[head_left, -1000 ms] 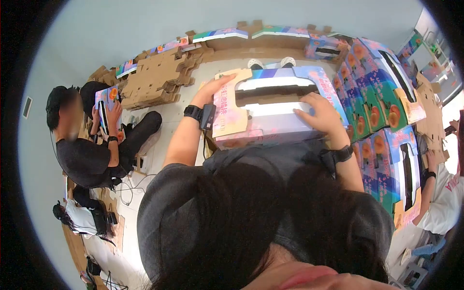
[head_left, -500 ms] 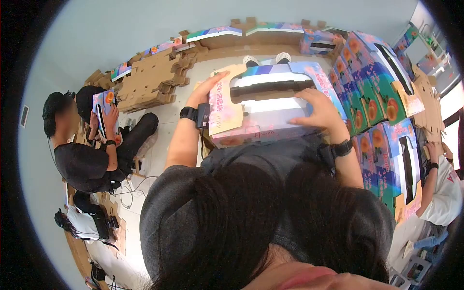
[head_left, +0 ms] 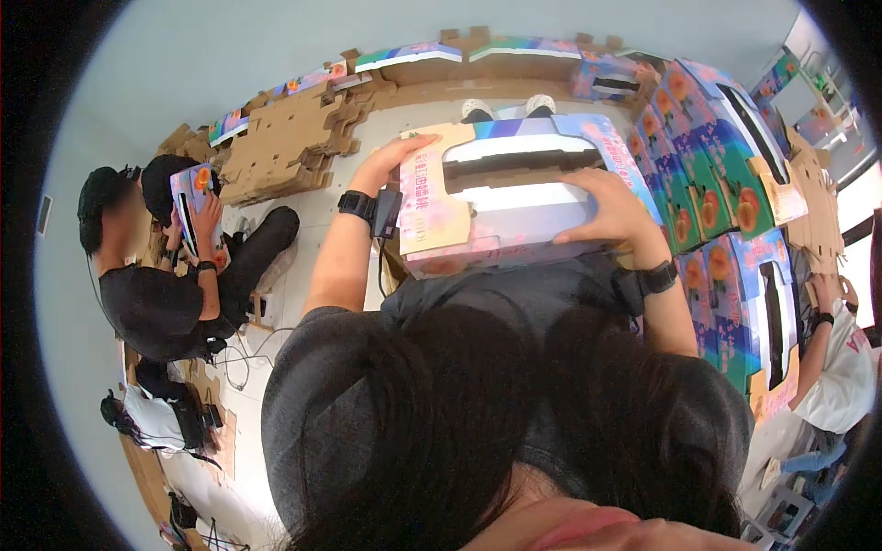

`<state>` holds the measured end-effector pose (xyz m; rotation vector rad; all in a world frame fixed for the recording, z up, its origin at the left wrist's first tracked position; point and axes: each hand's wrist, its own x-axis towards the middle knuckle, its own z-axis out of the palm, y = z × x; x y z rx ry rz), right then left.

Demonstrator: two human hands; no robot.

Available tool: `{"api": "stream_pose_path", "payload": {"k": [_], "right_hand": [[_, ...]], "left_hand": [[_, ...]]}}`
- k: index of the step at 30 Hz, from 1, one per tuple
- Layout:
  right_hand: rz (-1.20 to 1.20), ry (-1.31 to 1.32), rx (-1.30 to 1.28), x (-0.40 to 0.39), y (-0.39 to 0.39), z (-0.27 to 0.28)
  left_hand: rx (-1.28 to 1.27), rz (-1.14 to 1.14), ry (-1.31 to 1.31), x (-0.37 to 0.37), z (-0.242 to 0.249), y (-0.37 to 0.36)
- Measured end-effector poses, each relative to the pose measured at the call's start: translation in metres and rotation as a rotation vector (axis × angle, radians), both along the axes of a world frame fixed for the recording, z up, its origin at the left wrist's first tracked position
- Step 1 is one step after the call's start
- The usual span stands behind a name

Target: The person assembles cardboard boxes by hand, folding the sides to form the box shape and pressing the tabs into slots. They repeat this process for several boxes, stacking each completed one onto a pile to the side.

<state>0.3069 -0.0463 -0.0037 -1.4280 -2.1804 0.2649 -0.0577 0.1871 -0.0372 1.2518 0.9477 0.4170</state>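
A printed cardboard gift box (head_left: 542,216) with a peach-coloured end panel and pink lettering is held up in front of my body. In its top, a long opening (head_left: 514,163) shows dark inside, bordered by white. My left hand (head_left: 395,158) clasps the box's left end, fingers over the far corner and the palm against the side. On the right part of the top lies my right hand (head_left: 614,209), its thumb spread towards the near edge and its fingers by the opening. Both wrists wear black bands. The box's underside is hidden.
Finished-looking printed boxes (head_left: 726,174) are stacked close on my right. Flat brown cardboard (head_left: 285,142) is piled ahead on the left, with more boxes along the wall. A seated co-worker (head_left: 152,308) handles another box at left. A person in white (head_left: 841,367) is at right.
The box has tilted slightly, and the dark strip in its opening looks a little different. Both hands stay on it in nearly the same places. The co-worker at left has shifted slightly.
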Motion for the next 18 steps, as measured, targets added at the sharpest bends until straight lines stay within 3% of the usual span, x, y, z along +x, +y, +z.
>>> {"api": "stream_pose_path", "payload": {"k": [2,8,9,12,13,15,16,18], "right_hand": [[-0.008,0.010,0.010,0.001,0.001,-0.002],[0.023,0.066,0.092,-0.009,-0.008,0.012],[0.079,0.016,0.158,-0.002,-0.005,0.001],[0.023,-0.122,0.143,-0.014,-0.013,0.007],[0.037,-0.113,0.166,-0.013,-0.011,0.005],[0.021,-0.137,0.175,-0.016,-0.015,0.013],[0.018,-0.139,0.181,-0.019,-0.020,0.019],[-0.034,-0.165,0.237,-0.027,-0.030,0.031]], "left_hand": [[0.056,0.019,0.109,0.002,0.004,-0.003],[-0.071,0.173,-0.310,0.005,-0.010,-0.024],[0.000,0.166,-0.346,0.005,-0.004,-0.033],[-0.006,0.240,-0.448,-0.019,-0.042,-0.035],[0.191,0.300,-0.390,-0.030,-0.066,-0.030],[0.113,0.423,-0.499,-0.035,-0.074,-0.045],[-0.172,0.491,-0.645,-0.039,-0.072,-0.055],[-0.184,0.507,-0.611,-0.034,-0.045,-0.079]]}}
